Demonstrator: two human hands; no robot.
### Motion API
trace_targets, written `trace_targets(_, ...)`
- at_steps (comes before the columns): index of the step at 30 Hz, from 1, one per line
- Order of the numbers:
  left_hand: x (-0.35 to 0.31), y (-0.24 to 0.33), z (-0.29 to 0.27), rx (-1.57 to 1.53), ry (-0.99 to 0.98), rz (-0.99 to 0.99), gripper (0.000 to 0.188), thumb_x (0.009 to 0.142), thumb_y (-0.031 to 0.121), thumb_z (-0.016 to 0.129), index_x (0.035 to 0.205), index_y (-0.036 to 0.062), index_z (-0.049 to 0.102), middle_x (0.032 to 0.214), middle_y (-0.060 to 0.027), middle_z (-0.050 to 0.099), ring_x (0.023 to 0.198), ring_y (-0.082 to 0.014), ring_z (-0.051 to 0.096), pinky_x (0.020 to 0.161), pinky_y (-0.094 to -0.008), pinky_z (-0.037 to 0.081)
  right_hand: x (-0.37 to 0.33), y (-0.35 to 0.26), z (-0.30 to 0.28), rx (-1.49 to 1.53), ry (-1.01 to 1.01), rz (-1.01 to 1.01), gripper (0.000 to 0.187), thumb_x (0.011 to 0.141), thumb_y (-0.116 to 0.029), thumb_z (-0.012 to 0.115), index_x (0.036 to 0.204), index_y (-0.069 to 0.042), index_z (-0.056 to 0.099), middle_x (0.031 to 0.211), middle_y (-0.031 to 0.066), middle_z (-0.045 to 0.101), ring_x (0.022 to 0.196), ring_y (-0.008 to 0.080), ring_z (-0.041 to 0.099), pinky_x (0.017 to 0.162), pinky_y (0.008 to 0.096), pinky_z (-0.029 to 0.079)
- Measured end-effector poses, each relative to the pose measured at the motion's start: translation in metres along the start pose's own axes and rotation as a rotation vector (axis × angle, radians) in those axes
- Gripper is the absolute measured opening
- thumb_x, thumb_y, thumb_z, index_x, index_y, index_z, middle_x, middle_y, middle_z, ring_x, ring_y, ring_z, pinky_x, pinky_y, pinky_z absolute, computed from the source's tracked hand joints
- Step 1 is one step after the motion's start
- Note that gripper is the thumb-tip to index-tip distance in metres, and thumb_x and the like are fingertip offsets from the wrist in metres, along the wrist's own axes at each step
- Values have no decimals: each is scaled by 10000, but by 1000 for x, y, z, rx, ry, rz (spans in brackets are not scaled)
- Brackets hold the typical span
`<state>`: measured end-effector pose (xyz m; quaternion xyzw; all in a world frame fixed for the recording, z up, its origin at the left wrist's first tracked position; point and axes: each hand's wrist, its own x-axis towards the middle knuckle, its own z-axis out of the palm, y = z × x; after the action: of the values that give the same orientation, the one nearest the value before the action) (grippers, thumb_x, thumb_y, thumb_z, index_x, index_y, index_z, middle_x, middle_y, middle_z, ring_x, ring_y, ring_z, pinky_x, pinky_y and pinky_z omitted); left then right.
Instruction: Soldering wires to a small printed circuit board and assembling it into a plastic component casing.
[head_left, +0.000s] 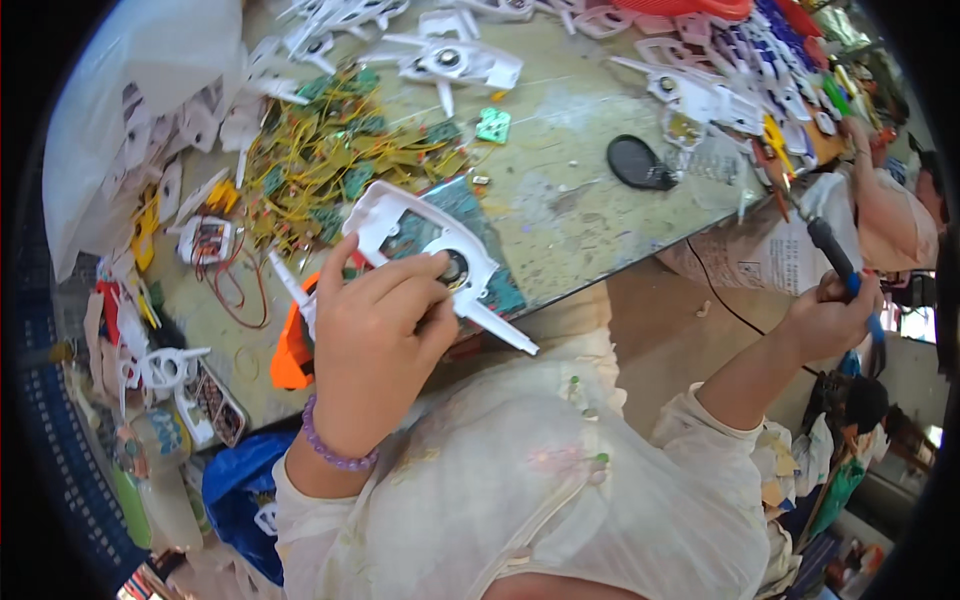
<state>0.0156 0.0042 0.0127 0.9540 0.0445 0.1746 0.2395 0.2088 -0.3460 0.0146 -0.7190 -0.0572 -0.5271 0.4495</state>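
Observation:
My left hand (385, 320) grips a white plastic housing (480, 262) at the table's near edge, its fingers bent over the frame. One fingertip presses beside a round black-and-silver speaker (456, 268) set in the housing. Beneath lies a dark teal mat (500, 292), partly covered. Out to the right, beyond the table edge, my right hand (828, 318) is closed round the blue and black handle of a soldering iron (826, 240). The iron's tip points up toward the table's right corner, close to a yellow-handled tool (776, 143).
Green circuit boards with yellow wires (335, 155) lie heaped at left, behind an orange part (292, 350). More white housings (450, 60) lie at the back. A black oval lid (638, 162) sits near the right edge. Another person's arm (868, 170) reaches in at far right.

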Motion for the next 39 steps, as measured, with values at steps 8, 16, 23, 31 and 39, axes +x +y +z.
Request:
trace_targets(8, -2, 0, 0, 2, 2, -7, 42, 708, 71, 678, 730, 70, 643, 921, -45, 699, 825, -211, 654, 986, -478, 379, -13, 21, 62, 218, -275, 491, 183, 890, -234, 615, 818, -67, 592, 591, -33, 464, 507, 37, 399, 458, 193, 286)
trace_targets(16, -11, -6, -5, -91, 174, 27, 82, 742, 102, 693, 809, 69, 660, 962, -39, 684, 887, -219, 641, 982, -457, 389, -103, 15, 64, 535, -316, 727, 192, 901, -108, 603, 1043, -11, 518, 701, -33, 479, 600, 33, 430, 526, 187, 346)
trace_targets(23, -53, -41, -28, -28, 269, -97, 227, 733, 57, 677, 959, 68, 669, 991, -59, 662, 902, -268, 612, 804, -386, 458, -169, -107, 45, 708, -1145, -412, 424, 695, 34, 750, 1094, -30, 621, 818, 69, 573, 674, 198, 530, 569, 302, 426)
trace_targets(31, -56, -48, -17, -164, 273, -132, 318, 746, 41, 697, 1063, 53, 671, 1020, -119, 668, 855, -253, 658, 704, -327, 522, -125, -179, 76, 858, -907, -1007, 318, 609, -88, 723, 919, -31, 675, 813, 43, 587, 692, 191, 561, 532, 272, 460)
trace_targets(39, -74, -58, -29, -700, 371, -500, 224, 786, 68, 674, 1000, 5, 689, 849, -82, 682, 753, -119, 631, 683, -267, 503, -102, -309, 148, 903, -1651, -577, 303, 815, -161, 633, 1075, -13, 582, 812, 117, 597, 736, 247, 604, 619, 327, 475)
